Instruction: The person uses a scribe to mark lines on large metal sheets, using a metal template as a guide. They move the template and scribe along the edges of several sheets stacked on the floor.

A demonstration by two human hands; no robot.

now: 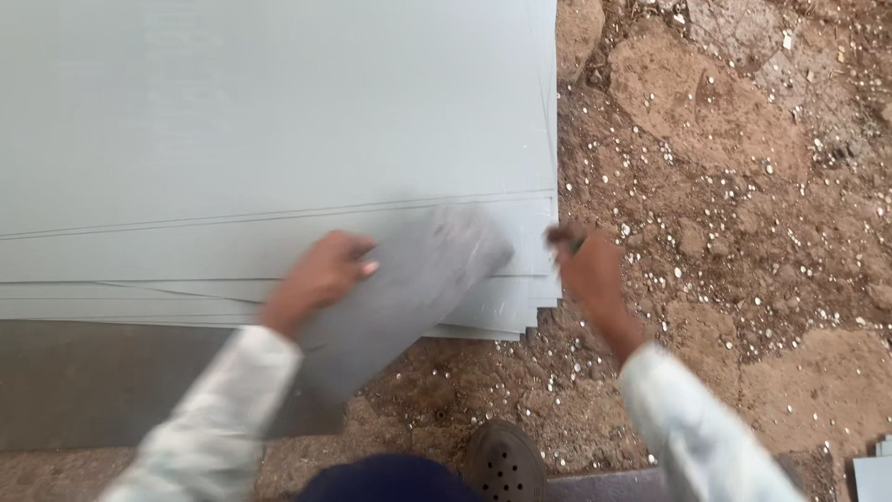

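Nearest the camera, at the bottom edge, a dark blue rounded shape [386, 479], probably a knee or clothing, and beside it on the right a dark perforated shoe [505, 462] with round holes in its toe. From either side rise two sleeves of pale, faintly patterned cloth, both blurred by motion.

The left hand [321, 279] lies on a small grey panel [395, 302], fingers curled over its left edge with the fingertips pressed flat on its face; it holds the panel in a narrow grip. The panel is a thin, flat, matte grey strip with a rounded far corner. It is tilted, its far end over the near right part of the sheet stack and its near end out over the ground.

The right hand [587, 270] is closed round a small dark object [569, 244] with a hint of green; blur hides what it is. This hand hovers just beside the stack's right edge, apart from the small panel.

The stack of pale grey sheets [279, 121] fills the far left of the view: smooth, flat, rectangular, their near edges stepped in thin layers. A darker grey slab [111, 381] lies below it at near left.

To the right, bare brown ground [743, 186] of packed earth and flat stone, rough and strewn with small pale flecks. A pale grey offcut [873, 469] shows at the near right corner.
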